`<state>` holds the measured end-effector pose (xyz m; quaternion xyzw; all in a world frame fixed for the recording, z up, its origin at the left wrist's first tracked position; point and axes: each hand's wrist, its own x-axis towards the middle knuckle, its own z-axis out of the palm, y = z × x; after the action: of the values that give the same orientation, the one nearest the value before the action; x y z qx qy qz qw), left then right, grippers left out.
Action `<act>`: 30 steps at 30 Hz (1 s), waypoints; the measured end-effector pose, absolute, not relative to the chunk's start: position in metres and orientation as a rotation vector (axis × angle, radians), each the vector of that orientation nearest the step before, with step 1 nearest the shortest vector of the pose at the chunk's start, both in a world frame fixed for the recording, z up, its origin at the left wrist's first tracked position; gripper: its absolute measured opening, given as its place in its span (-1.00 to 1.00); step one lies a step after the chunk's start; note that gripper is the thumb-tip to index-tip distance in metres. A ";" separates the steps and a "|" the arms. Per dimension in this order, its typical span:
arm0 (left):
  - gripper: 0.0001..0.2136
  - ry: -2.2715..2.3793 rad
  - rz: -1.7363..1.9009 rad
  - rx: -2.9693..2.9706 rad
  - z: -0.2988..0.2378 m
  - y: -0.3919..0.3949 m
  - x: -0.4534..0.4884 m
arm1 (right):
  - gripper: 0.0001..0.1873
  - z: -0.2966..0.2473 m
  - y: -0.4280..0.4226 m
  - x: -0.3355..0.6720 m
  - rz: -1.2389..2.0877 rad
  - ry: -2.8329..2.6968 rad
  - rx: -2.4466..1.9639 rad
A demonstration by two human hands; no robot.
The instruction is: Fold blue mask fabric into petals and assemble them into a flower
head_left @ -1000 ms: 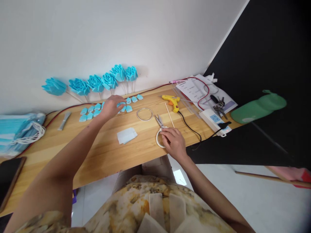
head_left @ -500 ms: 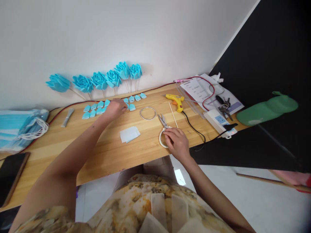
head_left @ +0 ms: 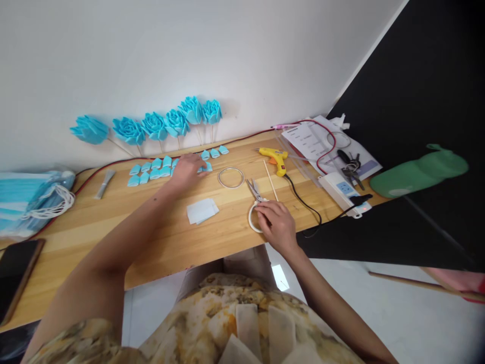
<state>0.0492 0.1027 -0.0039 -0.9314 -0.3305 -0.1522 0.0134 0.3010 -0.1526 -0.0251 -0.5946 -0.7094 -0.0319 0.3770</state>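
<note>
My left hand [head_left: 187,171] lies over the rows of folded light-blue fabric petals [head_left: 155,173], its fingers reaching right and hiding some of them. Its fingertips touch or nearly touch a petal [head_left: 208,167] near the right end of the front row; I see nothing lifted in them. On the right, my right hand [head_left: 279,223] rests on the table with its fingers closed round the white handles of a pair of scissors [head_left: 254,190]. The blades are slightly apart and point away from me. Between the hands lie flat pale-blue fabric pieces [head_left: 202,210] and a wire ring [head_left: 231,177].
Several blue fabric flowers [head_left: 154,125] on sticks lean against the wall. Beside the scissors are a thin stick [head_left: 270,180] and a yellow glue gun [head_left: 276,157]. A power strip [head_left: 343,194] and green bottle [head_left: 417,174] stand right; packed masks [head_left: 28,197] and a phone [head_left: 18,275] lie left.
My left hand has moved a little to the right along the petals, uncovering some behind it and covering others. My right hand stays on the scissors.
</note>
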 end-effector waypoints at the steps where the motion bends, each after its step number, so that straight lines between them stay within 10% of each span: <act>1: -0.78 -1.035 -0.476 -2.892 -0.005 0.103 0.051 | -0.81 -0.025 -0.153 0.301 -0.083 -1.814 -1.522; 24: -0.61 -1.703 -1.355 -2.848 0.039 0.004 -0.004 | -0.81 -0.030 -0.150 0.305 -0.140 -1.860 -1.475; 30: -0.69 -0.225 -0.794 -4.032 0.132 -0.122 0.035 | -0.83 -0.031 -0.149 0.304 -0.216 -1.866 -1.505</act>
<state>0.0353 -0.1217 0.1321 -0.8658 -0.0482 -0.1706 -0.4680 0.3045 -0.1488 -0.0311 -0.5835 -0.7236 -0.0836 0.3591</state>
